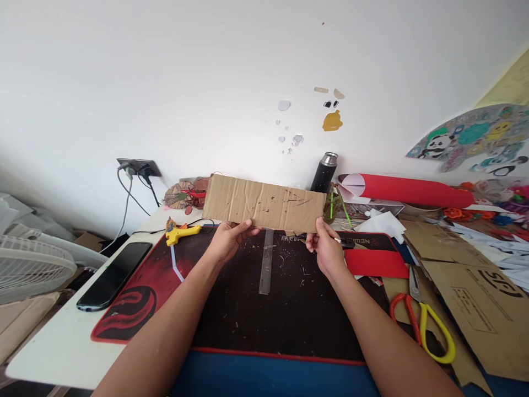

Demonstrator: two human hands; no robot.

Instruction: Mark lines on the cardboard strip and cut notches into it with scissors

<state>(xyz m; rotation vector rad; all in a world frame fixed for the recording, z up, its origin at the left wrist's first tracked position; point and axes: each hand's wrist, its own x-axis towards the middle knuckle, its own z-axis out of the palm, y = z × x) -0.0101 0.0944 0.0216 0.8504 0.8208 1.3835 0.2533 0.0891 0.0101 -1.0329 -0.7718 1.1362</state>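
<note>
A long strip of brown corrugated cardboard is held up above the desk mat, its face marked with dark scuffs. My left hand pinches its lower left edge between thumb and fingers. At the lower right corner, my right hand grips it with the thumb on the front; a thin pale-tipped item also shows by these fingers, too small to name. Below the strip a clear ruler lies on the black and red mat. A yellow glue gun rests left of my left hand.
Scissors with red and yellow handles lie at right beside flattened cardboard and red paper. A phone is on the left. At the back stand a black flask and a red paper roll. A white fan is far left.
</note>
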